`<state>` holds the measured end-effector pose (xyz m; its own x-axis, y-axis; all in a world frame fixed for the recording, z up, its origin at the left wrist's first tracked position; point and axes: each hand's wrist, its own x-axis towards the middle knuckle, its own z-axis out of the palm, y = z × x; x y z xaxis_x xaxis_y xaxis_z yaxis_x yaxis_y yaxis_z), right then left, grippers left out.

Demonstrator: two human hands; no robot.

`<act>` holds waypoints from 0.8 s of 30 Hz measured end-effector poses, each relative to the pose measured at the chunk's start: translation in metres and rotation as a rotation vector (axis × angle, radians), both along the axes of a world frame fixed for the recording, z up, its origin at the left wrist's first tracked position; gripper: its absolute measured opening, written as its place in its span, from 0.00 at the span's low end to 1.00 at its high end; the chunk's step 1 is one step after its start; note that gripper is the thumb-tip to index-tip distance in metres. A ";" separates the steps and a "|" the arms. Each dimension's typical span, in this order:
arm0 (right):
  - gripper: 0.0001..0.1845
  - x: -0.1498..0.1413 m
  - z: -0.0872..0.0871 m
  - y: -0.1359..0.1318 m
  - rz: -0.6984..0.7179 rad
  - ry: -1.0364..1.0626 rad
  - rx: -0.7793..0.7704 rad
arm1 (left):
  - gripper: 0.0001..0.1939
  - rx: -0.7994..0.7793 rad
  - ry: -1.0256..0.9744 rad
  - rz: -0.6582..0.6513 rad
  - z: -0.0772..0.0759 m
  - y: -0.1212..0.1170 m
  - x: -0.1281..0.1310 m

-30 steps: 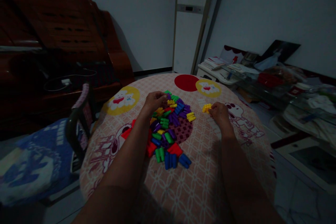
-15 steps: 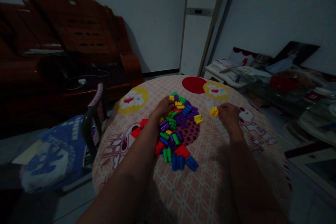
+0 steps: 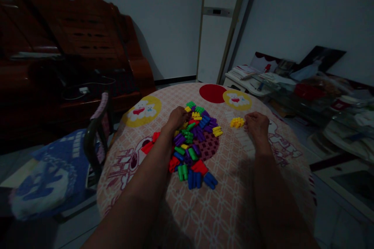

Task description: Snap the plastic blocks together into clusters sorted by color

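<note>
Apparently yel. cluster [image 3: 237,123] sits apart from pile [image 3: 188,137] to avoid mixing; R hand [image 3: 257,125] beside cluster, L hand [image 3: 177,118] at pile; can't tell either grip.

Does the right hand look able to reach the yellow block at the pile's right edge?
Probably yes: the yellow cluster beside the right hand partly blocks a straight path, but tablecloth nearer the person leaves a way round to the yellow block.

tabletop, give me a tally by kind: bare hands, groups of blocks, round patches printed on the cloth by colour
Hands, left hand and right hand: 2
Mixed-colour block pile: 1
Yellow block cluster: 1
Yellow patches: 2
Red patch: 1
Dark checked patch, partly covered: 1
Total: 8
</note>
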<state>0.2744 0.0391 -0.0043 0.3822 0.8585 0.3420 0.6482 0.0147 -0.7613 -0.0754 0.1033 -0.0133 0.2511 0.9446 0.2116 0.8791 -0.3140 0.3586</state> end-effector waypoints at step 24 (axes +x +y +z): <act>0.23 -0.044 0.037 -0.017 0.485 0.469 -0.158 | 0.16 -0.763 -0.909 -0.629 0.051 -0.068 0.087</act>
<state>0.2308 0.0218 0.0324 0.0200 0.9956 0.0913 0.1983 0.0856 -0.9764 0.0115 0.0353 0.0373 0.7360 0.6769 0.0096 0.0191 -0.0350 0.9992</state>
